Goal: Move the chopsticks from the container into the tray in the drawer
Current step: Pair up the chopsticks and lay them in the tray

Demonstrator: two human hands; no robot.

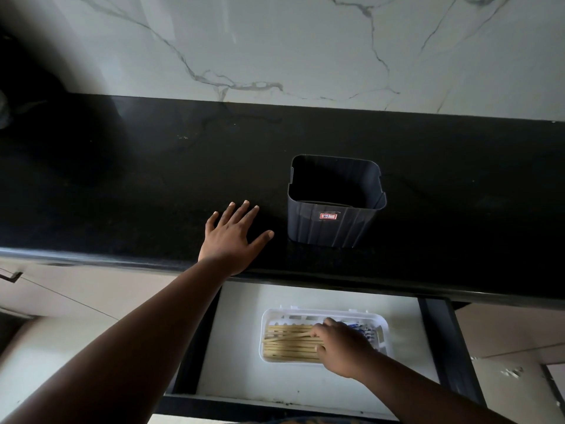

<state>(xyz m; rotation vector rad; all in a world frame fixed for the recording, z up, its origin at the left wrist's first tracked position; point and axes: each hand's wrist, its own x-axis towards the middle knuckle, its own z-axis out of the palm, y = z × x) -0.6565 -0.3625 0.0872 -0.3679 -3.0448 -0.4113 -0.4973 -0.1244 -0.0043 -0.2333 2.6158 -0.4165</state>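
- Lower centre: the right hand (344,350) is reaching into the open drawer (238,347), its fingers (318,333) curling onto the chopsticks (290,344) lying in the white tray (382,324); whether they are gripping or only touching, I cannot tell.
- Best to be levelling the sticks side by side, easing off gently.
- Mid-left: the left hand (234,234) is resting flat, fingers spread, on the black worktop (122,179).
- Further up, the dark container (333,221) is standing, seemingly emptied.

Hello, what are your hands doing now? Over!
Left hand flat on counter. Right hand on chopsticks in tray. Container looks empty. Nothing blocking.
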